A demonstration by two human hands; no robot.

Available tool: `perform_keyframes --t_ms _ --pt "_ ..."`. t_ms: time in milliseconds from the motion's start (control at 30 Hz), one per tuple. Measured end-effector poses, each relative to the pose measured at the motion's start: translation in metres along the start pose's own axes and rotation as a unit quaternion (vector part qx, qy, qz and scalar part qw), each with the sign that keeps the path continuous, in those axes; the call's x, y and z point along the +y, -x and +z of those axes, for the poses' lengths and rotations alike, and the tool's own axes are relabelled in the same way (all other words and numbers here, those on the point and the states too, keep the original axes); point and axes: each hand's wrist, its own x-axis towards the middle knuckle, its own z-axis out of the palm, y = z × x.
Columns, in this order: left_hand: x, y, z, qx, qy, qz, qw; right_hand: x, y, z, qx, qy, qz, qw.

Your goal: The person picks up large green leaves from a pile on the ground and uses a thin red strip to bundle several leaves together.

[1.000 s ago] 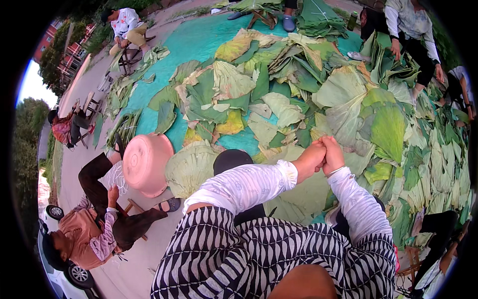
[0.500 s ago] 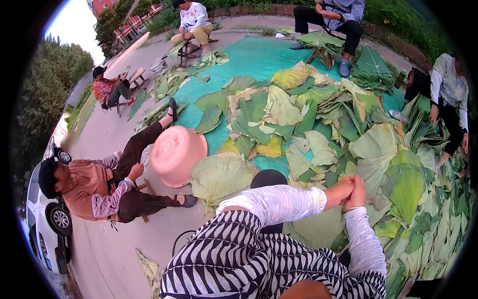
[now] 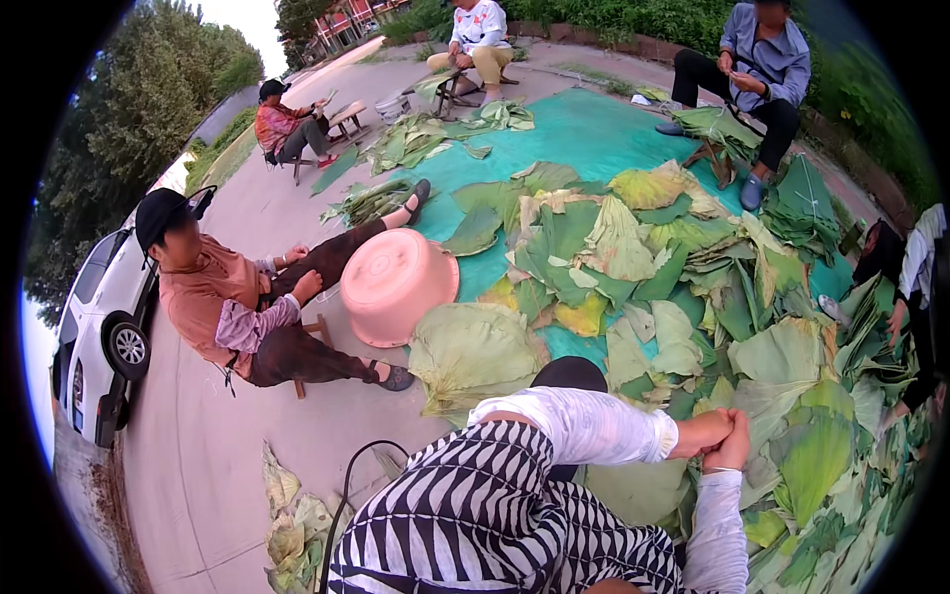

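My left hand [image 3: 701,434] and my right hand [image 3: 730,447] are clasped together, fingers closed over each other, and no object shows between them. They are in front of me, over a spread of large, dried green leaves. A broad pale leaf [image 3: 638,485] lies below my left forearm, close to my knees. Just right of my hands, a bright yellow-green leaf [image 3: 819,450] rests on the heap. The big leaf pile [image 3: 618,243] stretches ahead of me over a teal sheet [image 3: 584,129].
An upturned pink tub [image 3: 401,282] stands ahead to the left, beside a seated person [image 3: 233,307]. A wide leaf [image 3: 470,356] lies near it. Several other people sit or bend around the sheet. Tied leaf bundles [image 3: 802,208] lie far right. A white car [image 3: 99,327] is parked left.
The view has turned left, so the surroundings appear shifted to the right and down. My hands stay clasped together. The person by the tub now sits more upright, face toward me.
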Motion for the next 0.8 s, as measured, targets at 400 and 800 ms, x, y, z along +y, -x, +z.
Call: perform_keyframes --t_ms 400,800 --pt "0.019 0.021 -0.009 -0.050 -0.226 0.386 0.893 -0.041 0.027 0.030 -0.239 0.037 -0.072 0.968" --pt "0.041 0.154 -0.079 0.159 -0.523 0.474 0.690 -0.060 0.046 -0.012 -0.101 0.076 0.046 0.991"
